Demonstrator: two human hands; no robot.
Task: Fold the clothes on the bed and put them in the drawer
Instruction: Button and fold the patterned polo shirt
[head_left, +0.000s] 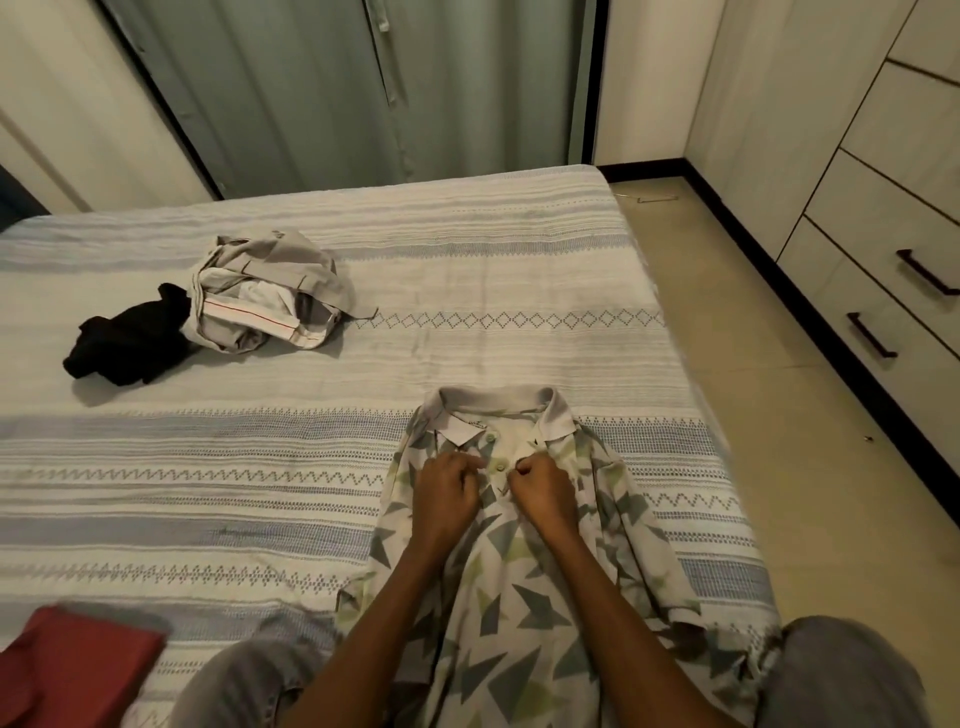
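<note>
A white polo shirt (511, 587) with grey and green triangles lies face up on the striped bed (322, 415), collar pointing away from me. My left hand (447, 491) and my right hand (543, 488) sit side by side at the button placket below the collar, each pinching the fabric near a button. A crumpled grey garment (270, 291) and a black garment (130, 340) lie in a heap at the far left of the bed. A folded red cloth (72, 670) rests at the near left corner.
A cabinet with drawers (893, 280) and dark handles stands along the right wall, across a strip of tiled floor (753, 374). Grey curtains (363, 88) hang behind the bed. My knees in grey trousers frame the shirt's lower end.
</note>
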